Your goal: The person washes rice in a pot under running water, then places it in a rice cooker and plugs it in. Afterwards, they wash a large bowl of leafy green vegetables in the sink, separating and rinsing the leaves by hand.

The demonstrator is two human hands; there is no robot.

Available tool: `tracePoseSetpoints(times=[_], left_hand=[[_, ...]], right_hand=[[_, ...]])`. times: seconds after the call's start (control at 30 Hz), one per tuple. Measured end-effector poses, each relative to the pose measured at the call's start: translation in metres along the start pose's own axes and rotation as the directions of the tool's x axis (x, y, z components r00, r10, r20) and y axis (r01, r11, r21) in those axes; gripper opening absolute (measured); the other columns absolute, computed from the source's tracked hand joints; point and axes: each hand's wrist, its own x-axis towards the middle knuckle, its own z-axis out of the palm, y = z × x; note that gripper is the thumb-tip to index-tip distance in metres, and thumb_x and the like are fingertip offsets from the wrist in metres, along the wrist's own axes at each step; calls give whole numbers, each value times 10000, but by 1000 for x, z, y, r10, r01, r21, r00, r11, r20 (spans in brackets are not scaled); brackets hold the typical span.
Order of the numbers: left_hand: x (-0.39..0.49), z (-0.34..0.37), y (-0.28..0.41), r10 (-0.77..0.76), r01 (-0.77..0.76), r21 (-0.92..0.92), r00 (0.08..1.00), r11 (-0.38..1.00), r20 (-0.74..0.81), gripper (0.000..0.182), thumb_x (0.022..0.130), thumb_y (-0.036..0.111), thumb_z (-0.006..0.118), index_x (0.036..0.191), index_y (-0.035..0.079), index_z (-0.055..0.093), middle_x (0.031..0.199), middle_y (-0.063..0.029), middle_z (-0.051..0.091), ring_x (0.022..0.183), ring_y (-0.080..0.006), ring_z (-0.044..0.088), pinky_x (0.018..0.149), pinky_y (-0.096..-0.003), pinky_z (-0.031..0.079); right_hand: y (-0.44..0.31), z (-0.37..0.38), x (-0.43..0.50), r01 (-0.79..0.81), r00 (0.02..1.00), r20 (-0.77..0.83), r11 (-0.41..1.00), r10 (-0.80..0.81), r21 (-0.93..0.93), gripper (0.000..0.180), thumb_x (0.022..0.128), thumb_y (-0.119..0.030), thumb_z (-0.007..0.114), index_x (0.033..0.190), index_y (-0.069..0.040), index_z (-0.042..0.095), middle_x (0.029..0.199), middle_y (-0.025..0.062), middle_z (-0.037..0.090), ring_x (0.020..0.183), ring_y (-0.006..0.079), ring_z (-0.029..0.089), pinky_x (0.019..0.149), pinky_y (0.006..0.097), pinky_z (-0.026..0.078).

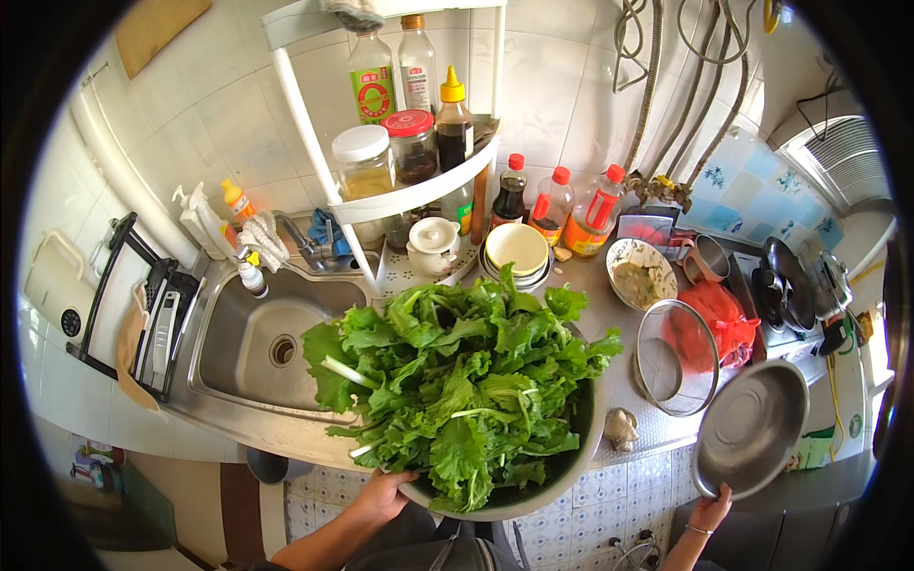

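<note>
A large metal basin (591,435), heaped with leafy greens (457,385), is right in front of me at the edge of the counter. My left hand (388,492) grips its near left rim, with some leaves hanging over beside it. Off to the right, my right hand (710,511) holds a bare stainless steel basin (750,432) by its lower rim, tilted up. Beyond that basin stands a wire mesh strainer (677,357) on the counter. A knob of ginger or similar root (621,430) lies between the two basins.
At left is a steel sink (243,342) with a tap (303,243) and a knife rack (161,335). Behind the greens stand a corner shelf (421,193) of jars, stacked bowls (517,250) and sauce bottles (589,214). A red plastic bag (714,321) and a patterned bowl (640,275) sit at right.
</note>
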Motion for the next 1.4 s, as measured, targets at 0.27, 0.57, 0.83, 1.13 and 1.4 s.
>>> tracePoseSetpoints(times=[0.27,0.57,0.83,1.13,1.4], left_hand=[[-24,28,-24,85,-95,-58,984,994,-157,471,696,-120,432,1146,16,390,1085,-170,483,964,-331,511,842,-480,415],[-74,106,-50,383,-391,70,827,918,-412,506,655,-117,472,1131,40,400,1049,-131,495,965,-295,507,812,-421,438],[-63,125,-79,522,-523,115,756,844,-395,464,678,-38,461,1135,14,396,1055,-152,511,932,-329,531,755,-516,456],[-60,139,-77,496,-485,135,777,864,-387,204,719,4,453,915,-52,464,918,-158,552,846,-287,570,755,-413,487],[-24,115,-50,426,-398,155,810,904,-403,160,711,0,507,865,-46,505,878,-164,577,792,-284,588,755,-414,490]], right_hand=[[31,109,36,-344,868,275,900,414,-267,130,726,-51,560,809,-42,461,749,76,538,629,176,556,529,297,497],[96,147,157,-522,472,409,621,781,-584,112,761,-70,513,846,-3,543,784,95,602,681,212,617,574,336,544],[155,126,274,469,737,648,543,193,-696,431,807,-240,560,1135,19,453,1057,163,529,987,271,517,820,383,426],[25,188,115,564,252,967,804,47,-186,184,748,-12,555,930,-17,584,820,99,597,763,200,590,685,304,470],[160,301,26,173,-132,916,919,378,-355,445,778,-237,598,1113,28,473,1017,145,567,901,213,563,772,287,440]])
